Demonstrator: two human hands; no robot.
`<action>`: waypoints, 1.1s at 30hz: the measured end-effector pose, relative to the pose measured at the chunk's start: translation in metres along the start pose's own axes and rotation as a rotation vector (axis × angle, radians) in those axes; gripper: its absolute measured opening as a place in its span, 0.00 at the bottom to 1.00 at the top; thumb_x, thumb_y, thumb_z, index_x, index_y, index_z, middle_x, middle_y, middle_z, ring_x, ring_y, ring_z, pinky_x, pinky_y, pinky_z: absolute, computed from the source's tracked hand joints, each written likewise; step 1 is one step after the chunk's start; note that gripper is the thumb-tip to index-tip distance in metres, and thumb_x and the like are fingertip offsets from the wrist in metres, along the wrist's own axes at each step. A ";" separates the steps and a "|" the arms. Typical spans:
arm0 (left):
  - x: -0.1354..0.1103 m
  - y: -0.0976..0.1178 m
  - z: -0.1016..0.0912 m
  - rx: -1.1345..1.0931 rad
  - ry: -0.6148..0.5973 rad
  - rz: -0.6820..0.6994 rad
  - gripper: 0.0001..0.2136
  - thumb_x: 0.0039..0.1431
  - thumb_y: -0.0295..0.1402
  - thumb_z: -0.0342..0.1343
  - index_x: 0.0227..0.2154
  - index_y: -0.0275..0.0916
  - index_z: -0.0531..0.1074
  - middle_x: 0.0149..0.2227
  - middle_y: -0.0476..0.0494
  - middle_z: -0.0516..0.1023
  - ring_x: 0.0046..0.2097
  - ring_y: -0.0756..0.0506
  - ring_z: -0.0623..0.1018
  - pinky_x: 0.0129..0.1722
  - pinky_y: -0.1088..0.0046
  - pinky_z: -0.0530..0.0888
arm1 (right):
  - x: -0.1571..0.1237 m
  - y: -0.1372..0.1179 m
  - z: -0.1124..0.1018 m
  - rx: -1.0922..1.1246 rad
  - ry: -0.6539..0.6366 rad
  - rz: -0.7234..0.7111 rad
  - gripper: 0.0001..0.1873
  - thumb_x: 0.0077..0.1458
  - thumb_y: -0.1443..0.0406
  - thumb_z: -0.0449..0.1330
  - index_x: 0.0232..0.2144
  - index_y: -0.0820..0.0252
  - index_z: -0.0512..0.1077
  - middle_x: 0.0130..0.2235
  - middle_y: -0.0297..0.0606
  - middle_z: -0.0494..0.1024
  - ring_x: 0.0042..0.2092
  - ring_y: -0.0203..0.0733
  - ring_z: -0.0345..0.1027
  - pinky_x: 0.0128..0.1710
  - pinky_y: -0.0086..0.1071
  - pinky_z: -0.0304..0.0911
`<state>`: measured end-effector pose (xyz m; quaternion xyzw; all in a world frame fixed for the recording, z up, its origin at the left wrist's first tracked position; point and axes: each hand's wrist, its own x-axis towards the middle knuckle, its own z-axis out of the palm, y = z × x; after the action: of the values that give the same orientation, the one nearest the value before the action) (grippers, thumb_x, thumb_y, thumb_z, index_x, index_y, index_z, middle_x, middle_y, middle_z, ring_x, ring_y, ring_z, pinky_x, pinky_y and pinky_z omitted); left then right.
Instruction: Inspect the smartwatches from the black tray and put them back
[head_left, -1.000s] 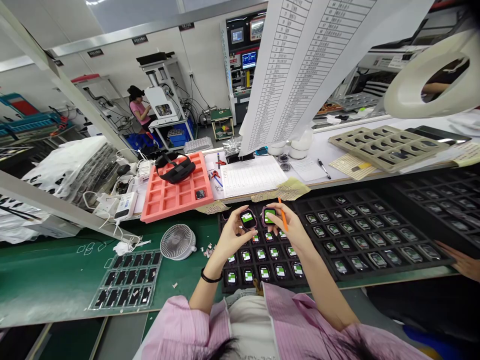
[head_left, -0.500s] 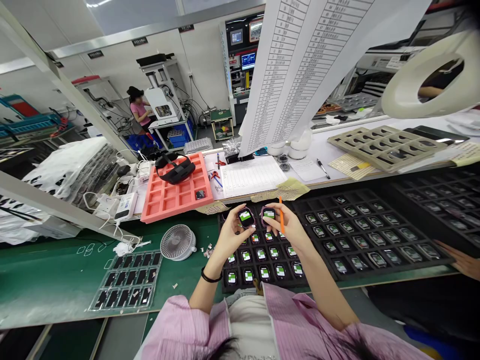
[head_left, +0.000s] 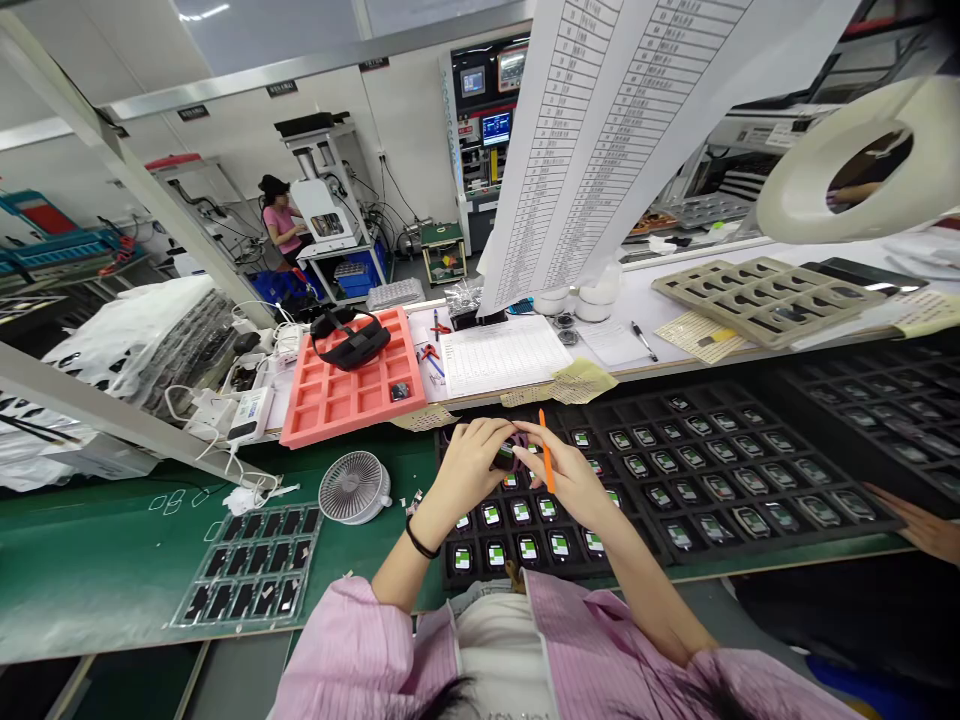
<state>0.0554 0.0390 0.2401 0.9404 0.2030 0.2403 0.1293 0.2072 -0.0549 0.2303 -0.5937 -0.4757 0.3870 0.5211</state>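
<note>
My left hand (head_left: 471,462) is closed around a small watch body with a green screen (head_left: 504,457), held just above a black compartment tray (head_left: 525,520) of similar green-screened watch bodies. My right hand (head_left: 564,478) meets it from the right, its fingers on the same cluster, with an orange pen (head_left: 545,464) held between the fingers. A second watch body is mostly hidden between the two hands.
A larger black tray (head_left: 720,470) of watch bodies lies to the right, a pink tray (head_left: 349,385) with a black headset behind, a small fan (head_left: 354,487) and a flat black sheet (head_left: 247,575) on the green mat. Another person's hand (head_left: 919,525) shows at far right.
Both hands have come together and turned the two watch bodies downward; the green screens that faced me are now mostly hidden. The hands sit slightly lower, nearer the tray.
</note>
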 end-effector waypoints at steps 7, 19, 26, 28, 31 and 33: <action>0.004 0.007 -0.011 -0.160 0.197 0.062 0.21 0.51 0.32 0.63 0.49 0.42 0.71 0.49 0.41 0.76 0.52 0.40 0.71 0.53 0.59 0.67 | 0.004 -0.010 -0.010 0.384 -0.183 0.006 0.22 0.50 0.58 0.66 0.49 0.50 0.72 0.46 0.37 0.78 0.50 0.43 0.70 0.54 0.41 0.64; 0.002 0.011 -0.007 -0.264 0.224 0.083 0.21 0.52 0.33 0.63 0.50 0.44 0.71 0.49 0.41 0.77 0.55 0.40 0.72 0.54 0.57 0.67 | 0.008 -0.007 -0.007 0.512 -0.186 0.031 0.19 0.42 0.60 0.71 0.39 0.53 0.75 0.41 0.36 0.79 0.45 0.41 0.72 0.50 0.37 0.66; 0.004 0.014 -0.005 -0.301 0.257 0.095 0.21 0.51 0.33 0.63 0.50 0.43 0.71 0.50 0.41 0.77 0.54 0.41 0.72 0.53 0.57 0.68 | 0.005 -0.019 -0.003 0.485 -0.170 0.017 0.20 0.41 0.60 0.71 0.38 0.54 0.75 0.38 0.35 0.79 0.43 0.42 0.73 0.46 0.38 0.68; 0.004 0.015 -0.005 -0.289 0.249 0.088 0.20 0.52 0.33 0.63 0.50 0.43 0.71 0.50 0.41 0.77 0.54 0.40 0.72 0.53 0.57 0.68 | 0.005 -0.019 -0.001 0.492 -0.154 0.023 0.20 0.39 0.58 0.71 0.37 0.55 0.75 0.36 0.35 0.78 0.41 0.43 0.73 0.46 0.38 0.69; 0.004 0.016 -0.003 -0.264 0.248 0.087 0.19 0.52 0.33 0.62 0.49 0.44 0.72 0.49 0.41 0.78 0.53 0.40 0.73 0.53 0.57 0.68 | 0.004 -0.016 0.002 0.508 -0.132 0.020 0.24 0.36 0.56 0.72 0.38 0.55 0.75 0.36 0.35 0.78 0.41 0.44 0.73 0.45 0.40 0.69; 0.004 0.016 -0.002 -0.263 0.263 0.100 0.19 0.53 0.33 0.62 0.49 0.43 0.72 0.48 0.41 0.78 0.53 0.40 0.73 0.52 0.58 0.69 | 0.005 -0.013 0.002 0.489 -0.130 0.005 0.26 0.37 0.55 0.72 0.40 0.55 0.75 0.38 0.36 0.79 0.42 0.45 0.73 0.47 0.40 0.69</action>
<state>0.0626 0.0267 0.2493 0.8848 0.1380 0.3918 0.2112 0.2044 -0.0501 0.2433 -0.4251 -0.3990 0.5289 0.6167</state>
